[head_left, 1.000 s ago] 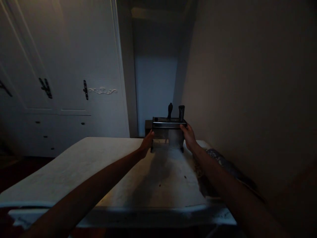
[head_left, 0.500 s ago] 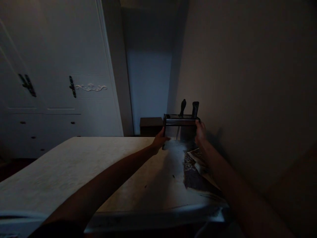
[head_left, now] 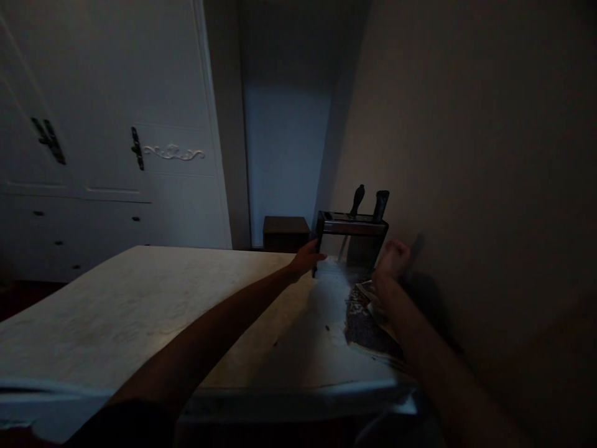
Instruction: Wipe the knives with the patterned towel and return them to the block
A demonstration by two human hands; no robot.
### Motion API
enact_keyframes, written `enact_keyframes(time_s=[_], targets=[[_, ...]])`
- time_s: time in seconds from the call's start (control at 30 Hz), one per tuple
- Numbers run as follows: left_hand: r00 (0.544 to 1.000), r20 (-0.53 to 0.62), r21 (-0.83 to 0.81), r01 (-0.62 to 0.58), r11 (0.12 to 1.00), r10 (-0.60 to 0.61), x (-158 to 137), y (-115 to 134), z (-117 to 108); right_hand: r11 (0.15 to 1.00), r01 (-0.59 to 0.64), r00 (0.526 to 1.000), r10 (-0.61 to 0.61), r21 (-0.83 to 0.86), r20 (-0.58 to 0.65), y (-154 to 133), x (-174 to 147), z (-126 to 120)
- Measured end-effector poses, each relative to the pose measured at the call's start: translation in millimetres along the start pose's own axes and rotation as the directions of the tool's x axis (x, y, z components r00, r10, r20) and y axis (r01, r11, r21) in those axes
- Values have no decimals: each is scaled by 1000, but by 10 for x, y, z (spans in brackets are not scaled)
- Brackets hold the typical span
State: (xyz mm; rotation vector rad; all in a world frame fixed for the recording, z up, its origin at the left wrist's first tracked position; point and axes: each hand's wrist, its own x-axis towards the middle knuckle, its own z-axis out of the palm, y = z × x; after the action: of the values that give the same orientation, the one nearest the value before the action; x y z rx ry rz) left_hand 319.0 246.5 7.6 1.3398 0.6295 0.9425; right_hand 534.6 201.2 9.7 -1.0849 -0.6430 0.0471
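Observation:
A dark-framed knife rack (head_left: 354,226) stands upright on the pale tabletop near the wall, its front see-through. Two knives are in it: a slim black handle (head_left: 357,200) and a wider black handle (head_left: 380,205) stick up from the top, and blades show dimly inside. My left hand (head_left: 308,258) grips the rack's left side, thumb on the front. Just off the right side is my right hand (head_left: 393,258), its fingers curled in with nothing visible in them. Below it lies a dark patterned cloth or mat (head_left: 368,326), crumpled and partly hidden by my right forearm.
The pale tabletop (head_left: 186,298) stretches to the left. A white wardrobe (head_left: 177,205) with dark handles stands beyond it. A small brown cabinet (head_left: 286,224) is behind the table. The wall (head_left: 457,186) closes off the right side. Small dark specks lie on the tabletop.
My right hand has let go of the rack's right side and moved slightly right, its fingers curling. My left hand stays on the rack. The view has shifted slightly.

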Motion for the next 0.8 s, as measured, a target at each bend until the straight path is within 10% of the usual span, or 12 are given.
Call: enact_keyframes(time_s=[0.13, 0.2, 0.33, 0.4, 0.63, 0.8], targets=[[994, -91, -5, 63, 998, -63, -106, 12, -122, 999, 47, 995, -47, -1, 87, -266, -623, 2], [990, -74, -25, 115, 993, -117, -230, 26, -249, 951, 306, 867, -257, -50, 428, -418, -955, 3], [973, 0, -57, 232, 971, -233, -601, 84, -643, 547, 805, 109, -517, 230, 849, -582, -1429, 50], [962, 17, -70, 274, 959, -273, -804, 107, -881, 390, 847, -130, -510, 363, 850, -563, -1576, 123], [896, 77, -210, 443, 871, -437, -1287, 61, -1585, 235, 813, -330, -569, 533, 753, -392, -2020, 532], [892, 143, -303, 452, 839, -429, -1381, 35, -1856, 221, 788, -377, -565, 575, 734, -346, -2241, 755]])
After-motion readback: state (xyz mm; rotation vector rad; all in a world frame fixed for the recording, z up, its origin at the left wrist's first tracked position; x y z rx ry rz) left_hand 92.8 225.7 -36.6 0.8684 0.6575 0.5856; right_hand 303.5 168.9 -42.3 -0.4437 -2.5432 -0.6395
